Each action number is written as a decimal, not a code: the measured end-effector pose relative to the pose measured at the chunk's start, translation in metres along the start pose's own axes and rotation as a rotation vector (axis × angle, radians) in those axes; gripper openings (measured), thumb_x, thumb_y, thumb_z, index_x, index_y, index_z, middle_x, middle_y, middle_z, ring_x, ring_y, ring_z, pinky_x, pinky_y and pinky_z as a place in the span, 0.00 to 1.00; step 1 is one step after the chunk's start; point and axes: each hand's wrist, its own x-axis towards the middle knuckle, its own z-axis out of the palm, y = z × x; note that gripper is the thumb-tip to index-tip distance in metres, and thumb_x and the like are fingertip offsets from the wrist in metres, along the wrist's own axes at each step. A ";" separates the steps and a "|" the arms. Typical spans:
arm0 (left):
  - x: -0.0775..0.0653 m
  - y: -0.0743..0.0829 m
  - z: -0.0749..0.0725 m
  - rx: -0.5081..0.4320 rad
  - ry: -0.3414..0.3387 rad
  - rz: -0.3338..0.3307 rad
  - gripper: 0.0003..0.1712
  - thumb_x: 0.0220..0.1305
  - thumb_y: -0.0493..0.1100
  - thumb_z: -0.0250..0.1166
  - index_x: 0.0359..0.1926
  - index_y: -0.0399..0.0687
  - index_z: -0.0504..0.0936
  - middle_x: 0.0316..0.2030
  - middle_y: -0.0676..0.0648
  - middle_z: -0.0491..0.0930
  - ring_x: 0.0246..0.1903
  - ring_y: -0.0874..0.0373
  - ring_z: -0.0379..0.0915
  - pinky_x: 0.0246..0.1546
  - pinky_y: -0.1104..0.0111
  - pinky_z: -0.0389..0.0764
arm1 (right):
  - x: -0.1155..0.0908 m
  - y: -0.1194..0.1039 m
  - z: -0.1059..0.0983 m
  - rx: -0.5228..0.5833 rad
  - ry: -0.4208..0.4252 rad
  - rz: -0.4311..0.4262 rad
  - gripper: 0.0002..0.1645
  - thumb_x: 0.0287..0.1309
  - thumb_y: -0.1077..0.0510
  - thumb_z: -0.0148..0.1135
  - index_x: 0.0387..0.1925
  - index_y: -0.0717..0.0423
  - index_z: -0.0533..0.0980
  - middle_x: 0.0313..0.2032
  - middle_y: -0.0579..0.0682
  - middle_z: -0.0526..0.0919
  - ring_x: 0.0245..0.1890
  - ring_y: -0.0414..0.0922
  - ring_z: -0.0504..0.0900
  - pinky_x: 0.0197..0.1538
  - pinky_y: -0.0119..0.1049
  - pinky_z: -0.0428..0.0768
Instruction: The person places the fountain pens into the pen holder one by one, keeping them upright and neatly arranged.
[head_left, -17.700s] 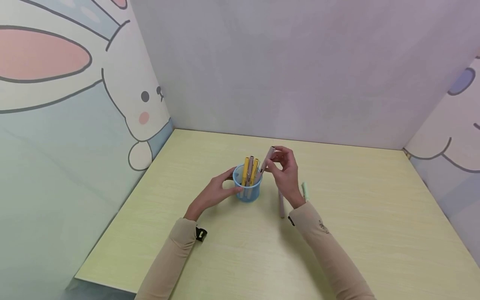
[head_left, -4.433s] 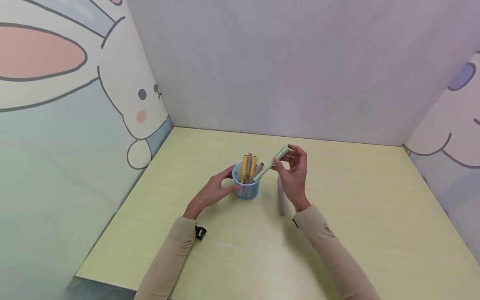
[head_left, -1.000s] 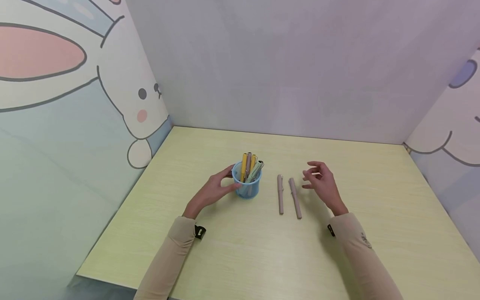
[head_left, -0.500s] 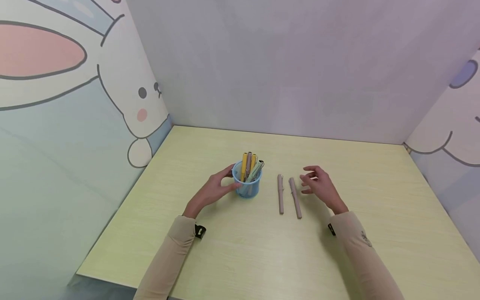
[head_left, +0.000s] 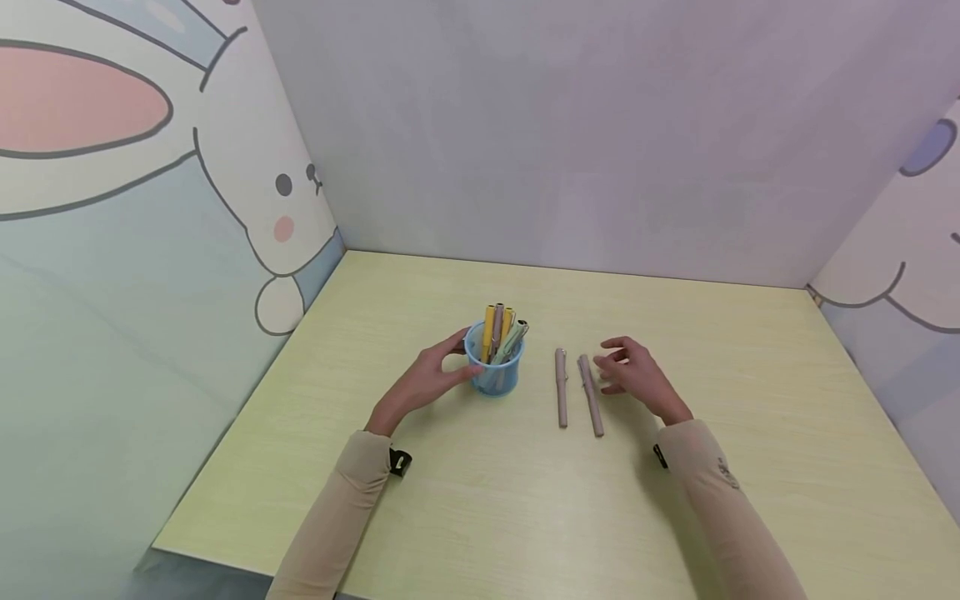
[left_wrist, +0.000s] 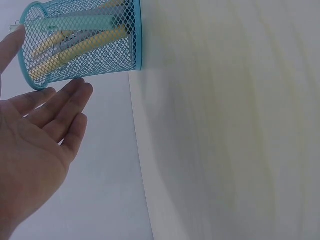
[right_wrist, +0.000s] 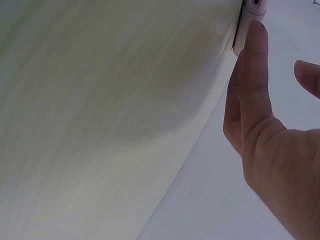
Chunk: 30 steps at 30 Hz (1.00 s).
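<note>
In the head view a blue mesh pen holder (head_left: 497, 384) stands upright on the table, with yellow pens (head_left: 488, 335), a mauve pen and a light green pen (head_left: 511, 342) in it. My left hand (head_left: 422, 386) holds its rim, thumb on the near side and fingers behind. The left wrist view has the left hand (left_wrist: 37, 150) touching the holder (left_wrist: 95, 65) with thumb and fingertips. Two mauve pens (head_left: 561, 388) lie side by side to the right. My right hand (head_left: 637, 372), fingers loosely bent and holding nothing, hovers beside the right-hand pen (head_left: 591, 397).
The pale yellow table (head_left: 480, 500) meets a plain grey wall (head_left: 570, 150) at the back. Side walls with cartoon drawings (head_left: 255, 192) flank it. The table's left and front-left edges are visible.
Several seconds ago my right hand held the light green pen at the holder's mouth; now that pen stands inside. Over the last second the right hand has moved slightly left and lower, closer to the pens.
</note>
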 end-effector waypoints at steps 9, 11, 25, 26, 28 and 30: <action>0.000 0.000 0.000 0.002 0.002 0.011 0.46 0.72 0.61 0.65 0.82 0.54 0.57 0.67 0.46 0.74 0.68 0.48 0.66 0.69 0.40 0.62 | 0.002 0.000 0.001 -0.021 -0.032 0.059 0.33 0.77 0.59 0.56 0.70 0.76 0.58 0.53 0.68 0.70 0.44 0.53 0.80 0.42 0.45 0.87; 0.000 -0.001 0.000 0.003 0.003 0.012 0.46 0.72 0.61 0.65 0.82 0.54 0.57 0.67 0.46 0.74 0.68 0.49 0.67 0.69 0.40 0.62 | 0.002 0.000 0.002 -0.031 -0.043 0.072 0.33 0.77 0.58 0.56 0.70 0.76 0.57 0.54 0.68 0.70 0.45 0.54 0.80 0.42 0.45 0.87; 0.000 0.000 0.000 -0.009 -0.001 0.023 0.45 0.72 0.60 0.66 0.82 0.55 0.58 0.67 0.46 0.75 0.68 0.49 0.67 0.69 0.40 0.60 | 0.007 -0.001 0.008 -0.032 -0.074 0.134 0.33 0.77 0.58 0.56 0.71 0.75 0.59 0.56 0.70 0.72 0.45 0.53 0.78 0.42 0.45 0.87; 0.000 0.000 0.000 -0.008 -0.001 0.024 0.45 0.72 0.60 0.66 0.82 0.55 0.58 0.67 0.46 0.75 0.68 0.49 0.67 0.69 0.40 0.60 | 0.007 -0.001 0.009 -0.035 -0.073 0.136 0.33 0.77 0.58 0.56 0.71 0.75 0.59 0.56 0.70 0.72 0.45 0.53 0.78 0.42 0.45 0.87; 0.000 0.000 0.000 -0.008 -0.002 0.027 0.45 0.72 0.60 0.66 0.82 0.55 0.58 0.67 0.46 0.75 0.68 0.49 0.67 0.69 0.40 0.61 | 0.008 -0.002 0.010 -0.040 -0.073 0.139 0.33 0.77 0.58 0.55 0.71 0.75 0.59 0.56 0.70 0.72 0.44 0.52 0.78 0.41 0.45 0.87; 0.000 -0.001 0.000 -0.002 -0.002 0.026 0.45 0.72 0.60 0.66 0.82 0.55 0.58 0.67 0.46 0.75 0.68 0.49 0.67 0.69 0.41 0.61 | 0.008 -0.002 0.010 -0.044 -0.071 0.143 0.32 0.77 0.59 0.55 0.71 0.75 0.59 0.55 0.70 0.72 0.44 0.51 0.78 0.41 0.44 0.87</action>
